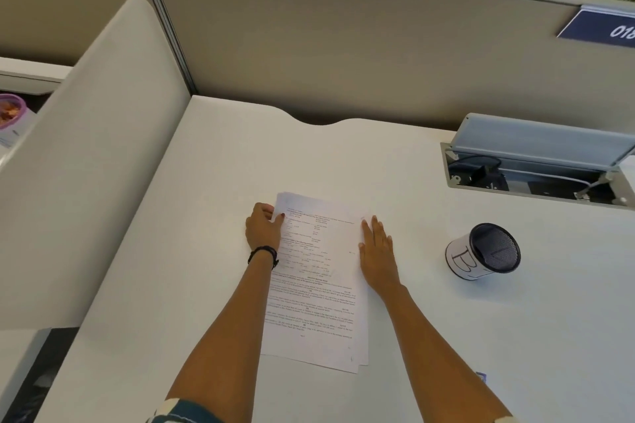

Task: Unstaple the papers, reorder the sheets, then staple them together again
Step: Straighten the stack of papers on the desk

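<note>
Papers (pixel 318 282) lie flat near the middle of the white desk (pixel 446 336), well back from its far edge with the scalloped notch. We have only the head view to go on. Their long axis runs from us toward that far edge, leaning a little to the left at the top, and the sheet edges are slightly fanned at the near right corner, so we judge it to be a stack of several sheets.

Our left hand (pixel 263 228) sits at the upper left corner of the stack, fingers curled, the thumb lying on the top sheet and seeming to nip that corner. Our right hand (pixel 377 251) lies palm down on the right margin, fingers straight, close together and pointing to the far edge, holding the stack still.

We cannot make out a staple; if it is in the upper left corner, the left hand is the nearer one. No staple remover or stapler shows. A mesh pen cup (pixel 484 252) stands well apart toward the right edge.
</note>
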Tool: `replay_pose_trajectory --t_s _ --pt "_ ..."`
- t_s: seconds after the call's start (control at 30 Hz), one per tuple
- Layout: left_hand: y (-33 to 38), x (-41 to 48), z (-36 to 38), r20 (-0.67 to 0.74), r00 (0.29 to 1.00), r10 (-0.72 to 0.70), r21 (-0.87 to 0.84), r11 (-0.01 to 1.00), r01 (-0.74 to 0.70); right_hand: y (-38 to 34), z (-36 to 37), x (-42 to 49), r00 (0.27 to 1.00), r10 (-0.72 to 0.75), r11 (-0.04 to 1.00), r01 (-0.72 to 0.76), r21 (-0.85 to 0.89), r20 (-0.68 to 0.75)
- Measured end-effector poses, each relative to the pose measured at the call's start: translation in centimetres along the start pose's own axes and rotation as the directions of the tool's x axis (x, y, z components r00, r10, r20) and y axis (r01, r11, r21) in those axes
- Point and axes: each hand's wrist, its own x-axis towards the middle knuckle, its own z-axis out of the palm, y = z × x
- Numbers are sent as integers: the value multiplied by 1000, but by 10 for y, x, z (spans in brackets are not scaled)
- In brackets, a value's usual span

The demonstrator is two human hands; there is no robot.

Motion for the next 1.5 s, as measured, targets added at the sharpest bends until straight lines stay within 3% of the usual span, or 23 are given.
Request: replay_pose_trajectory --t_s 0.2,0.3,0.4,0.6,0.73,0.87,0.97,1.07,1.13,1.23,1.4,1.5 --pt "-4 -17 -13 43 999 18 18 1000 -18 -3 0 -25 1000 10 1000 -10 -25 12" --pt "0 -27 -18 34 999 32 96 995 -35 -9 -8 -35 999 47 996 -48 71 15" --pt "13 -40 -25 58 992 111 111 987 -117 -24 -23 -44 987 118 958 -84 274 -111" --pt "56 -80 -44 62 946 318 57 945 -322 -60 -70 -61 942 91 922 42 385 -322" --pt "106 -117 -57 -40 866 499 30 867 -498 -76 -107 -76 898 104 894 104 436 -428" --pt "150 -162 -73 -126 710 692 -84 706 -703 -64 -128 -97 827 71 854 238 463 -557" --pt "156 -189 -74 -153 624 766 -186 597 -780 -49 -134 -114 816 54 853 262 451 -576" --pt "134 -213 -65 -108 589 801 -216 559 -800 -29 -132 -137 809 62 848 266 458 -585" --pt "107 -227 -55 -59 598 799 -192 579 -792 -10 -128 -157 806 74 847 260 463 -587" --pt "56 -249 -38 38 671 741 -171 666 -726 26 -114 -190 829 160 854 156 496 -536" --pt "-26 -288 -19 170 814 555 -144 832 -536 85 -73 -239 899 259 856 -45 514 -353" --pt "-59 -306 -12 243 859 450 -127 893 -431 109 -51 -258 915 315 850 -154 504 -251"
